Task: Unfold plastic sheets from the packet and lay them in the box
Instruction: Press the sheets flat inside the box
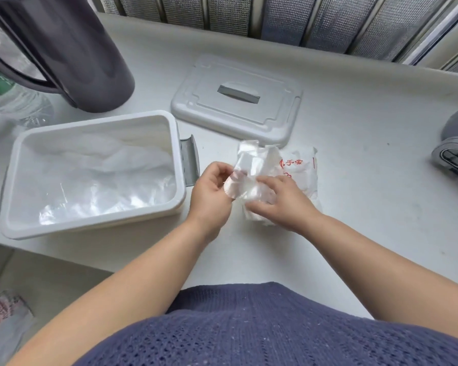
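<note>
Thin, milky-clear plastic sheet, crumpled and half unfolded, pinched at its left edge by the left hand and nipped lower down between thumb and curled fingers of the right hand. Held just above the red-printed packet, right of the white box. Counted: one sheet in hand, one packet, one box, one lid lying flat behind. Inside the box, a rumpled clear layer; number of sheets there impossible to tell. Packet print partly hidden behind the sheet.
</note>
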